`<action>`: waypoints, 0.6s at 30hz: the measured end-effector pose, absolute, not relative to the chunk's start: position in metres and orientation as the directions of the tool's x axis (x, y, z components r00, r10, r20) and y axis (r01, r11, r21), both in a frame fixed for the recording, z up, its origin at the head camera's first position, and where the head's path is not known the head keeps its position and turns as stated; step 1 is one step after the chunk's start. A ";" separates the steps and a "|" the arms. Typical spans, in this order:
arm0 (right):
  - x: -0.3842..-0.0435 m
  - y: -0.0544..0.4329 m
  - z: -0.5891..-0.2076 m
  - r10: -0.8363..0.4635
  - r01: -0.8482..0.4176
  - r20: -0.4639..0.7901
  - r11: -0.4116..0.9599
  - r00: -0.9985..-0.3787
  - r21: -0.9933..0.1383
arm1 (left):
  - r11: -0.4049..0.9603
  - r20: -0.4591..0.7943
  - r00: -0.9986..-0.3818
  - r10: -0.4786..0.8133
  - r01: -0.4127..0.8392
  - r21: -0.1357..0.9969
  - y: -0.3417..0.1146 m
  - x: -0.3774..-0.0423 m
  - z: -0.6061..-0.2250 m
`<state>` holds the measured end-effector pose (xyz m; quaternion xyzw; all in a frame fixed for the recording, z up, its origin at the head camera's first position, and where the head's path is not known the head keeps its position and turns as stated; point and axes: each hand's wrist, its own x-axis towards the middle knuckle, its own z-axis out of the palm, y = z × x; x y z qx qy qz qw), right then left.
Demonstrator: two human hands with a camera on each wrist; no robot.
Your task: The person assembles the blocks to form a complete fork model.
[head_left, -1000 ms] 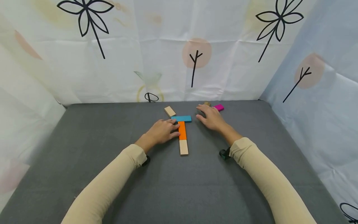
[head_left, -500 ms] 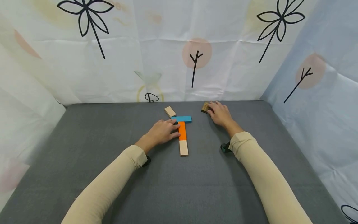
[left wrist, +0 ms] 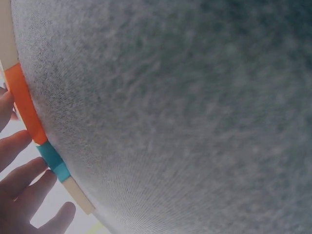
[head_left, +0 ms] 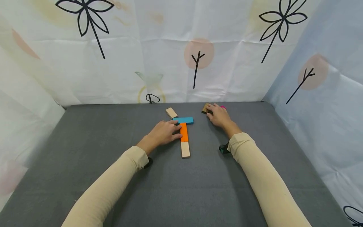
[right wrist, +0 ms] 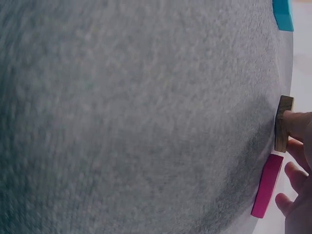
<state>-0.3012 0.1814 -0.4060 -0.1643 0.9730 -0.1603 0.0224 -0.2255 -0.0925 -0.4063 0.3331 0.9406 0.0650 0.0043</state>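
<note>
Brown wood-grained rectangular block (head_left: 205,108) found at the far side of the grey cloth-covered table (head_left: 181,195), apart from and to the right of the assembled pieces. Right hand (head_left: 220,117) pinches it between thumb and forefinger, its other fingers holding nothing; a magenta flat block (right wrist: 267,186) lies just beside it, partly screened by that hand in the head view. Left hand (head_left: 163,132) is unclenched, fingers spread, tips resting against the left edge of an orange flat block (head_left: 184,133) and the left end of a blue flat bar (head_left: 187,120) set crosswise at its far end. One pale wooden block (head_left: 185,150) continues the orange piece on the near side; a slanted pale wooden block (head_left: 171,112) sits by the bar's left end. In my judgement, the pickup calls for a firm hold on the long sides, clear of the magenta neighbour, with light left-hand pressure so the row is not skewed. Against the frame half a second ago, the right hand covers more of the brown piece, and a magenta end, hidden then, now shows behind it; left hand and row appear unchanged.
</note>
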 end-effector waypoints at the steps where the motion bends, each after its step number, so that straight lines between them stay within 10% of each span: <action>1: -0.301 0.179 -0.406 -0.328 -0.310 -0.002 0.893 -0.945 -0.325 | 0.769 0.036 -0.778 0.627 0.626 0.125 -0.093 -0.225 -0.406; 18: -0.302 0.153 -0.399 -0.370 -0.302 -0.133 0.881 -0.920 -0.364 | 0.772 0.023 -0.779 0.626 0.624 0.119 -0.091 -0.226 -0.407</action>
